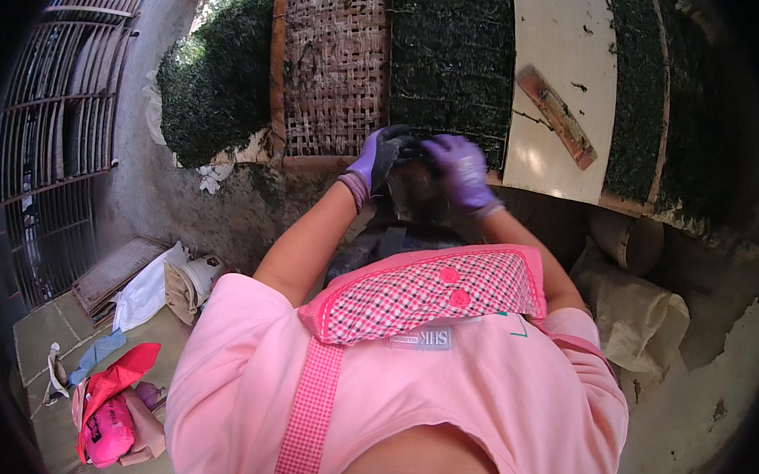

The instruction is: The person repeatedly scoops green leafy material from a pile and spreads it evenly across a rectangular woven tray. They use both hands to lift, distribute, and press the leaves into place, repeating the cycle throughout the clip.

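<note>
Both my hands wear purple gloves with black palms and meet at the near edge of a bench. My left hand is turned inward, its black palm side showing. Beside it my right hand is blurred, fingers bent towards the left one. Whether anything small and dark lies between them cannot be told. Just beyond them are a woven lattice panel with wet dark strands on it and a panel covered in dark green, seaweed-like strands. To the right, a worn wooden strip lies slanted on a pale board.
A dark green heap lies at the bench's left end. Metal racks line the left wall. Lower left are a white bucket, wooden boards and a pink bundle. A beige sack stands at right, below the bench.
</note>
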A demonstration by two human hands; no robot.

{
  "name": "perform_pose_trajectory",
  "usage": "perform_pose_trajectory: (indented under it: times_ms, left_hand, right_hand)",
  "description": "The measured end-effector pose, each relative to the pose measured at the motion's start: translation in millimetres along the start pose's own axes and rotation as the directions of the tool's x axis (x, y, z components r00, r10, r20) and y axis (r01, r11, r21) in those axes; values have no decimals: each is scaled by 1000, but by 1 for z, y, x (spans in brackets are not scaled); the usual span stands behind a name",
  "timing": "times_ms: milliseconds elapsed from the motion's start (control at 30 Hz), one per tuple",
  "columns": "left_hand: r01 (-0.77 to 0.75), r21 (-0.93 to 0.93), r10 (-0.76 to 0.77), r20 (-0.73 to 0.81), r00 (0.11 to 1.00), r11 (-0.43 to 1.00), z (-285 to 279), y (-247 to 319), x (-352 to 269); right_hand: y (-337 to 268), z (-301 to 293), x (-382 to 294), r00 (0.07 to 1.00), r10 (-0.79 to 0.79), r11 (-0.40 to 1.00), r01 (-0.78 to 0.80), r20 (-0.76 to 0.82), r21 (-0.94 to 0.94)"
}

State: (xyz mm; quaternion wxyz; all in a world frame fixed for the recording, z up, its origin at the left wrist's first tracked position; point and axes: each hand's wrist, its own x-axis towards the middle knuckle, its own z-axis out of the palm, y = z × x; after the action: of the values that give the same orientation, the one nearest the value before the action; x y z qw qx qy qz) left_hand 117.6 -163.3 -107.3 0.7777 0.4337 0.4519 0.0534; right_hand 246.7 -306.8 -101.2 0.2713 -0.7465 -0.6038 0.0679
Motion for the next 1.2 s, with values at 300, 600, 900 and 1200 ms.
perform_pose_trajectory:
  times_ms: [300, 600, 900, 1200]
  left_hand:
    - [139, 87, -136, -36, 990, 987, -48, -57, -22]
    - [357, -481, -216, 324, 921, 801, 0, -97, 45]
    - [250, -345, -307, -123, 944, 905, 44, -20, -43]
    - [-569, 821, 269, 558, 785, -45, 20, -38, -51]
  right_hand:
    - [36, -5, 2, 946, 309, 950, -304, 98, -68]
    - [77, -38, -78, 676, 704, 532, -706, 218, 468]
    - [33, 5, -63, 631, 230, -588, -517, 741, 622]
    - [3, -50, -47, 798, 197, -549, -391, 569, 738]
